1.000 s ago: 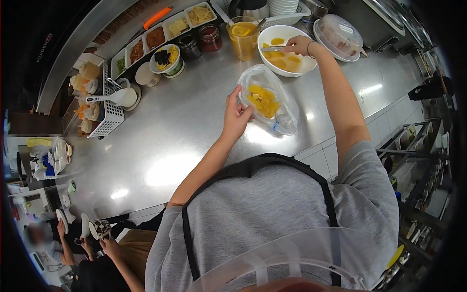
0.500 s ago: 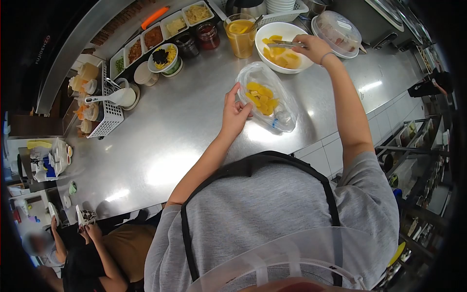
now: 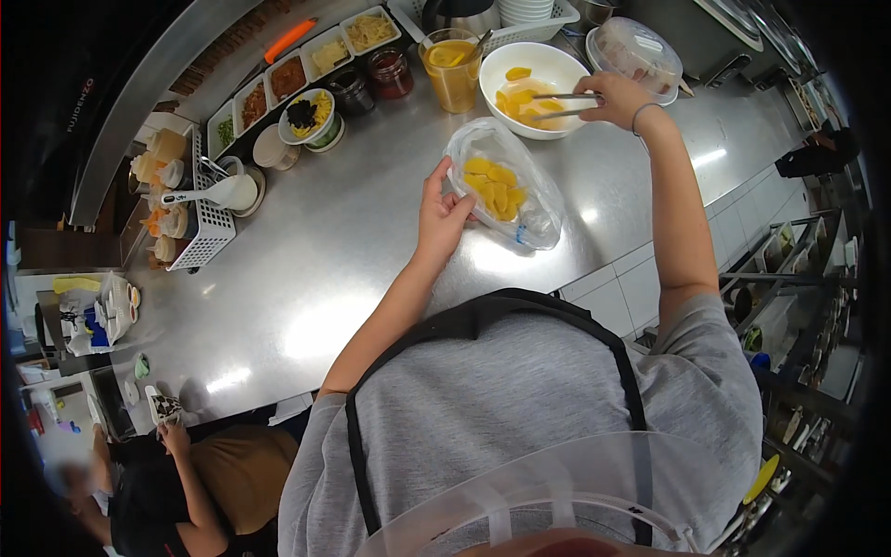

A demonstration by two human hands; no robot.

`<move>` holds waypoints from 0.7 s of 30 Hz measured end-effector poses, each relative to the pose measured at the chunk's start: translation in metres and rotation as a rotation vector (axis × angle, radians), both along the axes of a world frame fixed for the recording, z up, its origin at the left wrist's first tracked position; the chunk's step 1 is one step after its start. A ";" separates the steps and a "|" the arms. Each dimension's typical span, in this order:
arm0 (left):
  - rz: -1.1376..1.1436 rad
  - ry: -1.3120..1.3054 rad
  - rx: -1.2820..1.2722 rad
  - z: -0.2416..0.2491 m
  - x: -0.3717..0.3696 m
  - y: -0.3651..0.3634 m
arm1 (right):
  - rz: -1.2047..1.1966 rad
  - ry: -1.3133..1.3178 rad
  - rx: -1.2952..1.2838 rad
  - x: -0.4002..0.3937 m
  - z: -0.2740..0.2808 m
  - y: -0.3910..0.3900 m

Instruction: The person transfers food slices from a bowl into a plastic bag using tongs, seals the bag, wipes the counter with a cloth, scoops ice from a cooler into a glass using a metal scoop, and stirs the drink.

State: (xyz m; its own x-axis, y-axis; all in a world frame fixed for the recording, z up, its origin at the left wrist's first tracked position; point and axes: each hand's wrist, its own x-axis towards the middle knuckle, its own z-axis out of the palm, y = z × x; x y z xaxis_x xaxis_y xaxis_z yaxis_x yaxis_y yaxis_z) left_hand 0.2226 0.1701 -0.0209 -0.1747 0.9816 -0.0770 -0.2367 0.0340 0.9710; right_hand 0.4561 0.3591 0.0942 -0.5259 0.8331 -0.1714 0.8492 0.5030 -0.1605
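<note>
1. Counter (image 3: 353, 241): brushed steel, smooth, with soft glare patches.
2. Bag (image 3: 520, 200): thin clear plastic, crinkled and glossy, held open by the left hand (image 3: 444, 215).
3. Slices (image 3: 495, 186) in the bag: wet-looking, glossy yellow.
4. Bowl (image 3: 548, 58): white, smooth and glossy, like glazed ceramic or melamine.
5. Tongs (image 3: 561, 104) in the right hand (image 3: 620, 97): bare shiny metal.
6. Glass (image 3: 452, 70): clear, with amber liquid.
7. Lid (image 3: 640, 51): clear moulded plastic, glossy.
8. Basket (image 3: 209, 218): white plastic lattice, matt.
9. Shirt (image 3: 520, 399): grey knit cloth, matt.
10. Straps (image 3: 357, 464): black woven cloth.
11. Tiles (image 3: 613, 297): white, glazed.
</note>
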 end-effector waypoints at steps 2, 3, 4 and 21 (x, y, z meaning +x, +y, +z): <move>0.001 -0.014 -0.007 -0.001 -0.001 -0.002 | 0.039 -0.066 0.001 0.000 -0.014 0.009; 0.002 -0.010 -0.002 -0.001 -0.001 -0.002 | 0.077 -0.132 0.001 -0.002 -0.019 0.011; 0.004 -0.005 0.003 -0.001 -0.001 0.000 | 0.079 -0.132 0.004 -0.006 -0.024 0.014; -0.011 0.040 -0.046 -0.003 -0.002 -0.001 | 0.128 0.127 0.098 -0.011 -0.080 0.052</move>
State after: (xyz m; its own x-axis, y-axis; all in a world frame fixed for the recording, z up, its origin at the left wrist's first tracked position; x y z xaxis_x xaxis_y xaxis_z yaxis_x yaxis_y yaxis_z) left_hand 0.2203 0.1693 -0.0240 -0.1674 0.9792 -0.1149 -0.1970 0.0809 0.9771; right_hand 0.4451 0.4112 0.0147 -0.6406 0.7676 -0.0185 0.7536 0.6239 -0.2071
